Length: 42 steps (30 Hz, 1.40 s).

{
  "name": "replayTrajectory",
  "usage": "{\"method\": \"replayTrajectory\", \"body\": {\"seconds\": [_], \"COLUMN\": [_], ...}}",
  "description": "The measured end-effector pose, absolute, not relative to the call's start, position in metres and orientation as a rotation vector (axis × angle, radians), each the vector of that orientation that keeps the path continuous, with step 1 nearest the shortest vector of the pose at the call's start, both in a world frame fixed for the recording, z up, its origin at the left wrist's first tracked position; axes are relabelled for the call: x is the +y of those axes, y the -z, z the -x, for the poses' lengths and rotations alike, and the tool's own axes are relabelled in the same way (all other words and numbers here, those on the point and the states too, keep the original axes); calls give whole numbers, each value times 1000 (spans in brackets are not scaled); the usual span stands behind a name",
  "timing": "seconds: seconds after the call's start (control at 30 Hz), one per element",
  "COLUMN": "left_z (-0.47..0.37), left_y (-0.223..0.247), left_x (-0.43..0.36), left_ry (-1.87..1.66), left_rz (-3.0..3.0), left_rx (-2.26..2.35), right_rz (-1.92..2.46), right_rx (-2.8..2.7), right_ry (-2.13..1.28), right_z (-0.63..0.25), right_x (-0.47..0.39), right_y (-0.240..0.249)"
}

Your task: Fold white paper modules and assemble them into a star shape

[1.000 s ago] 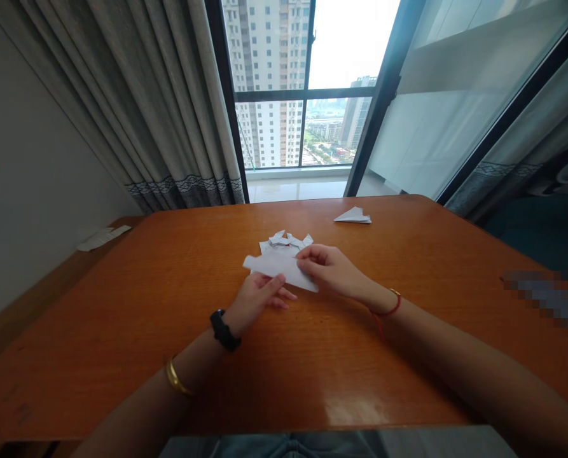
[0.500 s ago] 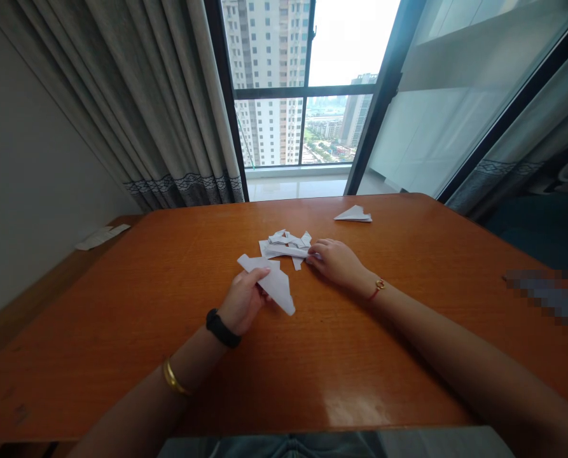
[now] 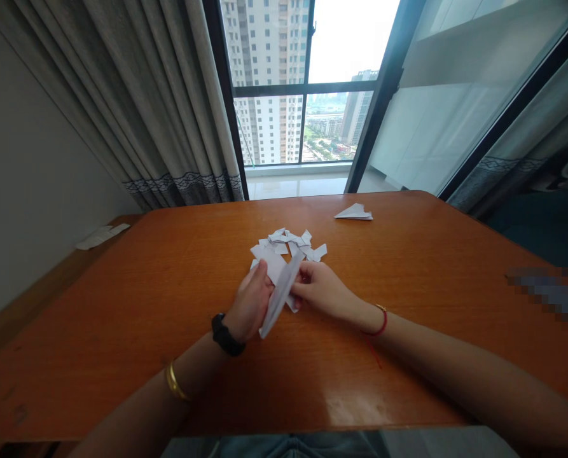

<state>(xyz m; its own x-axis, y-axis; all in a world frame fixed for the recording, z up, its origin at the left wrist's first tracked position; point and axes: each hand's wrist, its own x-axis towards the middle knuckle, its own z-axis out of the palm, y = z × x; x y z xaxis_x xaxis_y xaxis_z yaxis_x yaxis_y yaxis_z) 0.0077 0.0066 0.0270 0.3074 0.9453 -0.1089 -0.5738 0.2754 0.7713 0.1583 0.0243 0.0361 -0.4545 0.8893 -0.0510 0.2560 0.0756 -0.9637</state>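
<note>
My left hand [image 3: 249, 304] is closed on a folded sheet of white paper [image 3: 267, 262], thumb on top. In my right hand [image 3: 322, 286] is a long, narrow folded paper strip [image 3: 280, 296], pinched near its upper right side. This strip slants across the front of the sheet, its lower end close to my left fingers; whether the left hand grips it too, I cannot tell. Just beyond both hands lies a loose pile of folded white paper pieces [image 3: 288, 239], partly hidden by the sheet and strip.
A paper plane [image 3: 355, 212] lies near the far edge of the wooden table [image 3: 179, 273]. More white paper [image 3: 101, 236] sits at the far left by the wall. A blurred-out patch [image 3: 551, 296] covers something at the right edge.
My right hand has lifted the long paper strip off the pile and brought it nearer, across the sheet in my left hand. The left hand's sheet has turned and shifted slightly.
</note>
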Motion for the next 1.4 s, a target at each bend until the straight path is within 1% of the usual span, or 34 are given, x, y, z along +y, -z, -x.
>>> {"method": "replayTrajectory", "body": {"seconds": [0.1,0.2,0.3,0.43,0.5,0.6,0.73,0.8,0.87,1.0,1.07,1.13,1.23,1.33,1.4], "left_z": [-13,-18,-21,-19,-16,-12,-4,3,10,23,27,28,29,28,26], "left_y": [-25,-19,-16,-20,-21,-21,-19,-19,-21,-30,-35,-38,-37,-32,-28], "left_x": [4,3,2,3,5,8,14,17,21,24,23,22,21,20,20], "left_ry": [-1108,-1156,-1162,-1177,-1183,-1129,-1068,-1055,-988,-619,-460,-385,-358,-458,-545], "left_rz": [-699,-623,-562,-533,-510,-489,-545,-650,-773,-826,-816,-832,-903,-1020,-1104], "left_rx": [684,778,826,832,846,891,944,995,1022,865,743,667,651,706,755], "right_rz": [1140,1147,1126,1113,1157,1196,1165,1094,974,799,738,676,627,699,858], "right_rx": [-1764,-1615,-1472,-1370,-1451,-1749,-2003,-2072,-2098,-1926,-1977,-2132,-2314,-2347,-2240], "right_ry": [-1400,-1401,-1473,-1577,-1682,-1886,-1920,-1837,-1670,-1091,-847,-700,-545,-402,-460], "right_z": [-159,-153,-148,-159,-171,-187,-195,-200,-208,-218,-215,-211,-205,-204,-203], "right_x": [26,27,27,35,41,45,46,48,52,56,54,50,49,51,53], "right_y": [-32,-24,-18,-28,-39,-51,-56,-58,-64,-74,-74,-71,-64,-59,-58]}}
